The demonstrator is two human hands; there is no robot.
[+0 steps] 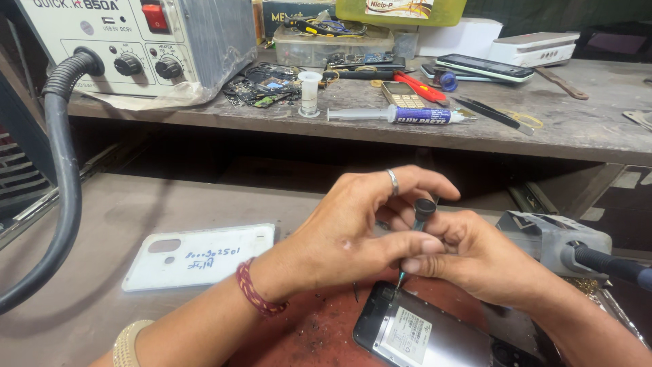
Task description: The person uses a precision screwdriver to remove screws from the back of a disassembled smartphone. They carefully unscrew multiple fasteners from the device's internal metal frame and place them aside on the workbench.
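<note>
On the near worktop [81, 272], both hands meet over an opened phone [435, 333] that lies back side up. The right hand [482, 261] has its grip closed around a small screwdriver [420, 224], the tip touching the phone's top left corner. The left hand [353, 234] pinches the same screwdriver with thumb and fingers. A white back cover [200, 256] lies to the left, well apart.

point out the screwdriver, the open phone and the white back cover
screwdriver [424, 208], head view, on its black round cap
open phone [435, 340], head view, on its metal inner plate
white back cover [204, 255], head view, on its flat middle
</note>
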